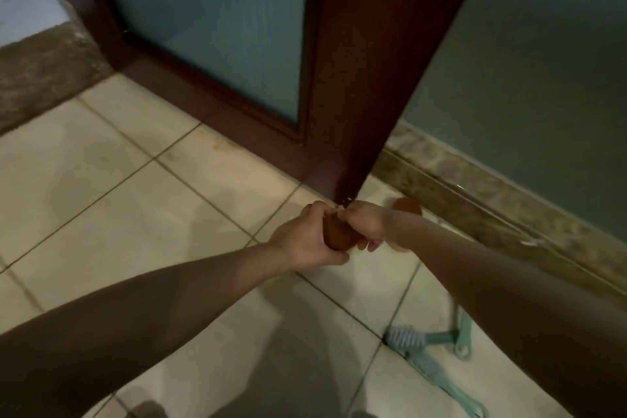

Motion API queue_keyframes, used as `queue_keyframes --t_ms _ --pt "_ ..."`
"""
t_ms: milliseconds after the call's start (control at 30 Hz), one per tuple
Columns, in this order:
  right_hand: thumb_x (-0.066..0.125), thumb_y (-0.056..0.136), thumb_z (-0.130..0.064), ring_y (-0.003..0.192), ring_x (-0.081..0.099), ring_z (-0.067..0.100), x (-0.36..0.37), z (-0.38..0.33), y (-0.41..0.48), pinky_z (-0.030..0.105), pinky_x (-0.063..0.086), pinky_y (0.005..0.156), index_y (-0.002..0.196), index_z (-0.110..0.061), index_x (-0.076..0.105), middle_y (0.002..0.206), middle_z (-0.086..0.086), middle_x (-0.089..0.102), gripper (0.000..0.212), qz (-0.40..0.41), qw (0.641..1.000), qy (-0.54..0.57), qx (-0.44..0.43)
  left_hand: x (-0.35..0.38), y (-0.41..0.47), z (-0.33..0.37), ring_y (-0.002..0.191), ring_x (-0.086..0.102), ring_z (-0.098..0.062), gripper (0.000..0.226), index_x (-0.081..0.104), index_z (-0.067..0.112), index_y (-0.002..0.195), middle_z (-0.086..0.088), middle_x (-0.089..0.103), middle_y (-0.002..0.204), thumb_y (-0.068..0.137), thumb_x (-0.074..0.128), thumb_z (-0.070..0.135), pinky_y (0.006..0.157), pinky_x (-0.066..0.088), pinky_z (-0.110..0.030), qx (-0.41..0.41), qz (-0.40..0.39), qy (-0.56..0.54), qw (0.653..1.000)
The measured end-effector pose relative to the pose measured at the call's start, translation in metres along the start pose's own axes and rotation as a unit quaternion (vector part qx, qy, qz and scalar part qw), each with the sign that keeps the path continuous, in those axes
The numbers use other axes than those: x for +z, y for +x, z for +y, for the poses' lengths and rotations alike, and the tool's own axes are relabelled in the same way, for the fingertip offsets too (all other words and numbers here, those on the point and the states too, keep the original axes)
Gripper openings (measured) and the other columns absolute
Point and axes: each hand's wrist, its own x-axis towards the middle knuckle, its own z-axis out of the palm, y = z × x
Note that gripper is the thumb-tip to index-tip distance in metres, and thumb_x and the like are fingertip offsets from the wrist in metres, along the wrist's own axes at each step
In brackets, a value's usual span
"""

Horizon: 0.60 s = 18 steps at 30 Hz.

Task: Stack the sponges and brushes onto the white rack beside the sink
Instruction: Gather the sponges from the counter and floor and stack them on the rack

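both hands meet low over the tiled floor, right at the bottom corner of the dark wooden door. the left hand has its fingers curled round a brown sponge from nine o'clock. the right hand curls over the same sponge from three o'clock, so the two grip it together. it looks rounded and soft, though the blur makes its exact shape hard to tell.

a second brown piece, likely another sponge, lies on the floor just past the right wrist, at about two o'clock from the hands and close to the stone sill. two teal brushes lie crossed on the tiles at five o'clock from the hands, partly under the right forearm. neither the white rack nor the sink is in view.

the step in hand seems to be gathering the pieces. to do it well, pass the sponge wholly into one hand with a light squeeze, enough to hold it without crushing it. that frees the other hand for the piece at two o'clock. lift the brushes by their handles, heads pointing the same way, so they nest flat when stacked. carry the sponges on top, since they would slip out from under stiff handles.
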Motion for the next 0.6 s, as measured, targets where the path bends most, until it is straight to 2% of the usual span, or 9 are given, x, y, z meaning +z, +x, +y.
queue_keyframes --t_ms 67,133,267,300,367,433,500,600 --pt "0.029 0.104 -0.037 0.064 0.057 0.019 -0.010 0.024 -0.003 0.025 0.043 0.047 0.116 -0.010 0.053 0.102 0.014 0.064 0.037 0.021 1.000 0.008 0.009 0.014 0.008 0.019 0.094 0.060 -0.015 0.077 0.035 0.034 0.121 0.010 0.046 0.119 0.058 0.077 0.049 0.078 0.052 -0.035 0.023 -0.004 0.020 1.000" --pt "0.032 0.103 -0.037 0.062 0.058 0.017 -0.018 0.048 -0.006 0.025 0.042 0.045 0.114 -0.012 0.054 0.090 0.008 0.063 0.034 0.052 0.998 0.036 0.008 0.026 0.016 0.036 0.097 0.060 -0.019 0.076 0.036 0.030 0.122 0.007 0.043 0.123 0.060 0.076 0.046 0.082 0.052 -0.038 0.041 -0.004 0.045 0.998" --pt "0.041 0.101 -0.030 0.061 0.059 0.018 -0.024 0.087 -0.003 0.023 0.044 0.041 0.107 -0.013 0.062 0.079 0.008 0.062 0.028 0.171 0.976 0.134 -0.016 0.046 0.035 0.054 0.104 0.058 -0.022 0.078 0.036 0.027 0.129 0.002 0.040 0.128 0.064 0.074 0.046 0.083 0.048 -0.033 0.032 0.006 0.061 0.998" --pt "0.042 0.099 -0.027 0.066 0.061 0.019 -0.025 0.094 -0.001 0.024 0.048 0.048 0.101 -0.012 0.065 0.080 0.008 0.063 0.027 0.214 0.965 0.150 -0.028 0.050 0.039 0.056 0.105 0.058 -0.023 0.079 0.035 0.026 0.131 0.002 0.041 0.129 0.065 0.074 0.048 0.082 0.047 -0.032 0.017 0.009 0.057 0.998" --pt "0.045 0.096 -0.025 0.089 0.063 0.023 -0.027 0.107 0.004 0.033 0.053 0.077 0.099 -0.014 0.067 0.095 0.007 0.067 0.024 0.291 0.946 0.141 -0.035 0.057 0.046 0.056 0.106 0.058 -0.024 0.080 0.035 0.025 0.132 0.001 0.042 0.129 0.067 0.072 0.052 0.082 0.047 -0.032 -0.017 0.013 0.042 0.999" --pt "0.050 0.091 -0.028 0.114 0.055 0.028 -0.028 0.118 0.009 0.042 0.046 0.097 0.116 -0.021 0.062 0.119 0.008 0.060 0.028 0.320 0.940 0.120 0.004 0.063 0.053 0.055 0.108 0.057 -0.026 0.079 0.034 0.024 0.134 -0.001 0.042 0.132 0.071 0.068 0.057 0.084 0.047 -0.033 -0.043 0.012 0.028 0.999" --pt "0.056 0.086 -0.029 0.126 0.045 0.031 -0.024 0.125 0.012 0.045 0.040 0.105 0.132 -0.026 0.051 0.131 0.009 0.048 0.046 0.316 0.943 0.103 0.035 0.068 0.057 0.051 0.112 0.056 -0.028 0.079 0.031 0.022 0.138 -0.003 0.042 0.136 0.076 0.062 0.059 0.086 0.045 -0.033 -0.066 0.011 0.021 0.998" --pt "0.064 0.080 -0.030 0.130 0.040 0.032 -0.016 0.129 0.020 0.042 0.037 0.108 0.141 -0.033 0.040 0.135 0.009 0.042 0.066 0.303 0.948 0.092 0.041 0.074 0.063 0.046 0.112 0.054 -0.031 0.074 0.033 0.018 0.137 -0.005 0.044 0.134 0.081 0.054 0.061 0.089 0.044 -0.036 -0.098 0.006 0.011 0.995"
